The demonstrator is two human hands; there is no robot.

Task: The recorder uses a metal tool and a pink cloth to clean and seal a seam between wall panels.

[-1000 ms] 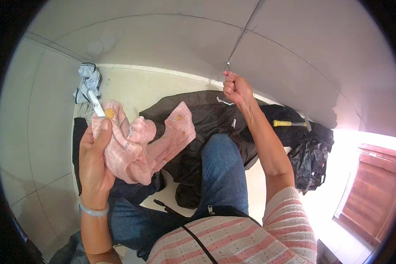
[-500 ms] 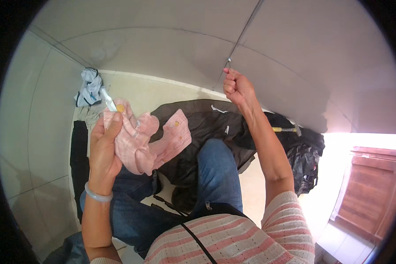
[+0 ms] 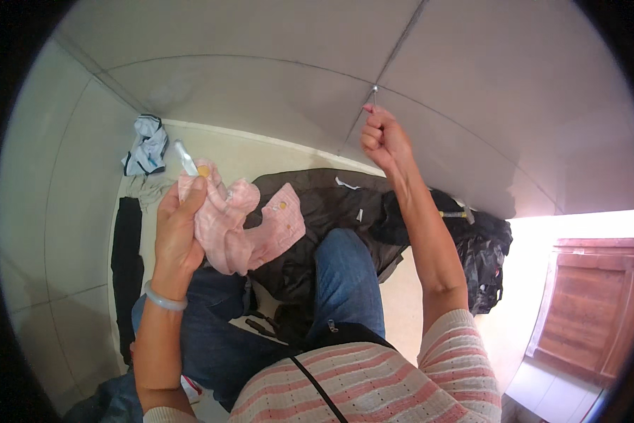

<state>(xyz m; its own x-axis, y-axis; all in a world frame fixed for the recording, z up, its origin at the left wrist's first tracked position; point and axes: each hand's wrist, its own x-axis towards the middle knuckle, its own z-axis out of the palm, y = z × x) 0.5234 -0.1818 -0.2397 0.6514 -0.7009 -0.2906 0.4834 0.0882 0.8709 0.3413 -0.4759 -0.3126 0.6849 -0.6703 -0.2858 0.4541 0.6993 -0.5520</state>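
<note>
My left hand point(image 3: 177, 233), with a pale bracelet on its wrist, pinches a pink garment point(image 3: 225, 229) between thumb and fingers. The cloth hangs in folds to the right, with small yellow round pieces, perhaps buttons, on it. A whitish strip point(image 3: 185, 158) sticks up from its top edge by my thumb. Higher and to the right, my right hand point(image 3: 386, 139) is closed, its fingertips around a thin metal piece point(image 3: 374, 90) with a shiny tip. What exactly it is, I cannot make out. The two hands are well apart.
A dark jacket point(image 3: 288, 271) is spread on the floor ahead of my knees. Near the wall corner lies a white and dark cloth point(image 3: 146, 144). A hammer point(image 3: 458, 214) and black plastic bag point(image 3: 480, 271) lie at right. A wooden door point(image 3: 588, 307) stands far right.
My left hand and the pink garment have moved slightly right. The right hand has shifted a little up and right with the metal piece, its fingers still closed.
</note>
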